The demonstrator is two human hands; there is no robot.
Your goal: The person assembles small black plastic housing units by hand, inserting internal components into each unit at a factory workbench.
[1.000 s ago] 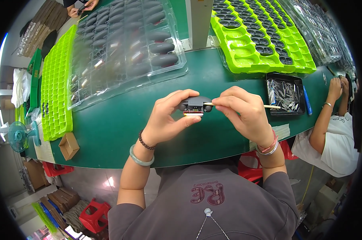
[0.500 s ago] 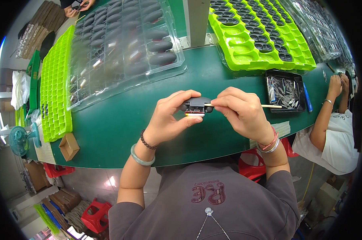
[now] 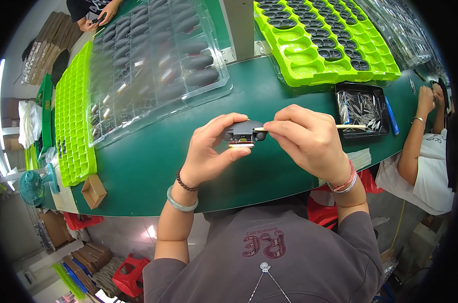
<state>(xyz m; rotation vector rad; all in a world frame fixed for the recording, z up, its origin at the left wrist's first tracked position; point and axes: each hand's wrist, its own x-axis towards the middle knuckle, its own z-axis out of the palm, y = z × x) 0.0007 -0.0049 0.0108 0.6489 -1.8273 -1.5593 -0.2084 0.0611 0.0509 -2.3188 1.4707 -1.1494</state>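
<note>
Above the middle of the table, my left hand (image 3: 207, 149) grips a dark grey rounded plastic housing (image 3: 242, 130) between thumb and fingers. A small port shows on its side, and a white strip lies below it by my thumb. My right hand (image 3: 305, 141) pinches a thin pale stick (image 3: 349, 126). The stick's left tip meets the housing's right upper part, and its other end sticks out toward the black tray (image 3: 379, 113). What exactly the tip touches is too small to tell.
Clear plastic trays (image 3: 153, 70) of dark shells lie at the left, beside a lime-green tray (image 3: 75, 116). Another lime-green tray (image 3: 317, 76) holds dark oval parts. The black tray holds small metal pieces; a blue tool (image 3: 391, 116) lies beside it. Co-workers' hands (image 3: 425, 101) are at right and far left.
The view has shifted slightly. Both hands keep their hold, and the housing is tilted a little differently with the stick still against its right side.
</note>
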